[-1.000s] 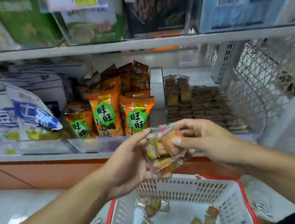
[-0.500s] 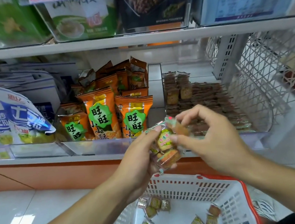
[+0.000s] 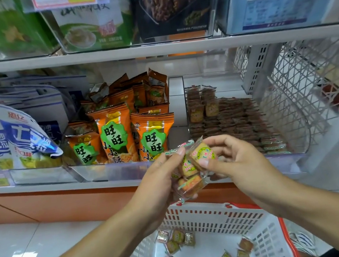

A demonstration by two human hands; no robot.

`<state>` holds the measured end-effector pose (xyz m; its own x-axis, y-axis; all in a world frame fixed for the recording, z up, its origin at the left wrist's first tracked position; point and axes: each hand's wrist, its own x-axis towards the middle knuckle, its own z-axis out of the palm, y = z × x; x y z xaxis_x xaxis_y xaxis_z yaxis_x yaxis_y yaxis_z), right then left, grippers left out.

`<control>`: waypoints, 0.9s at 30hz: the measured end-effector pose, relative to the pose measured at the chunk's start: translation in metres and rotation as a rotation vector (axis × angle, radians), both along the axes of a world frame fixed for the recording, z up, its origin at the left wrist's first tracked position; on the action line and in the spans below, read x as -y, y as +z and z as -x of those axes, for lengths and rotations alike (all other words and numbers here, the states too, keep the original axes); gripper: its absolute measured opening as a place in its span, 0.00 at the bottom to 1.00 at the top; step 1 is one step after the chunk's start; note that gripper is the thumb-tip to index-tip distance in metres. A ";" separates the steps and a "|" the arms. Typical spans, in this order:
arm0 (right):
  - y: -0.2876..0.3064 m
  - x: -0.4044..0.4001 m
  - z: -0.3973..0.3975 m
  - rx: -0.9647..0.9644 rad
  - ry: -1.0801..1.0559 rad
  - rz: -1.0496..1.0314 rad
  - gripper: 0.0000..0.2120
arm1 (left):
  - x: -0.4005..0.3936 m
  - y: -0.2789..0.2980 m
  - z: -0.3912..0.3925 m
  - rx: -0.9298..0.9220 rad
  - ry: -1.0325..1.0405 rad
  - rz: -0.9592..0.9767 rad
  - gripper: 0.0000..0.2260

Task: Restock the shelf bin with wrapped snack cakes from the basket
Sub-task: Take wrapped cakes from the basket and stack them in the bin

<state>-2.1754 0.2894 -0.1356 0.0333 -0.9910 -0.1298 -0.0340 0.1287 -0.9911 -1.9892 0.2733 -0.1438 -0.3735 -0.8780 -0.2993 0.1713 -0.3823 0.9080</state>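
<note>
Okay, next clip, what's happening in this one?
A person is restocking a shop shelf. The left hand holds a small bunch of wrapped snack cakes, and the right hand pinches one cake from the top of it. Both hands are in front of the clear shelf bin, which already holds rows of the same cakes. A white basket below has a few loose cakes left.

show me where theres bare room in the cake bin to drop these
Bare floor shows at the back of the shelf bin, behind the two upright cake stacks, and beside them at back right. From there forward the flat rows are packed tight. The left hand and right hand hold the wrapped snack cakes before the front lip.
</note>
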 end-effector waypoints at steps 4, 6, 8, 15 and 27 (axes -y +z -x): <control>0.006 0.001 -0.003 -0.061 0.168 -0.066 0.10 | 0.005 0.001 0.000 0.031 -0.026 0.023 0.18; 0.009 -0.001 -0.006 -0.074 0.209 -0.078 0.11 | 0.006 -0.002 0.000 0.082 -0.035 0.067 0.19; 0.009 -0.002 -0.008 -0.058 0.213 -0.096 0.12 | 0.007 -0.006 0.001 0.135 -0.015 0.134 0.20; 0.015 0.029 0.006 0.165 0.079 -0.122 0.14 | 0.016 -0.005 0.006 0.210 0.067 0.176 0.22; -0.028 0.152 0.043 -0.481 -0.471 -0.058 0.06 | 0.023 -0.006 0.024 0.184 0.068 0.152 0.26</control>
<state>-2.2187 0.1378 -0.1635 -0.4755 -0.8765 -0.0758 -0.3966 0.2905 -0.8708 -2.0132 0.2507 -0.1495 -0.2636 -0.9394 -0.2190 0.0184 -0.2319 0.9726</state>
